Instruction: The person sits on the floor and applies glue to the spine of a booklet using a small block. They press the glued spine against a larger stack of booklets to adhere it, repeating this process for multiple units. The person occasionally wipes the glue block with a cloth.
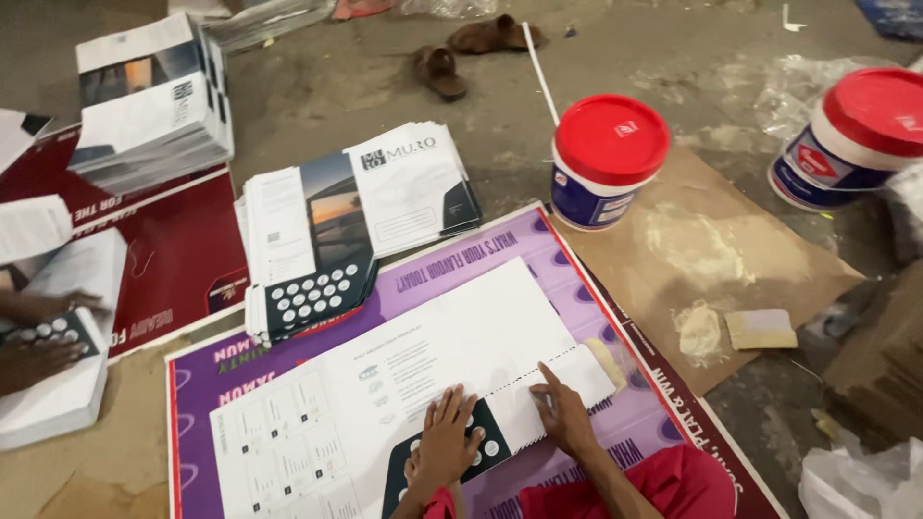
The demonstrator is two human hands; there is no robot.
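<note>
Pressing flat, both hands hold nothing: the left hand [444, 444] lies spread on a dark dotted flap [481, 444], the right hand [564, 420] on the white sheet's [452, 356] folded edge, atop a purple board [586, 288] beside a red-lidded tub [606, 159].

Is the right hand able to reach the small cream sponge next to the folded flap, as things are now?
Probably yes. The right hand presses on the white flap, and the cream sponge lies just beyond the flap's far end on the purple board, with nothing between them.
</note>
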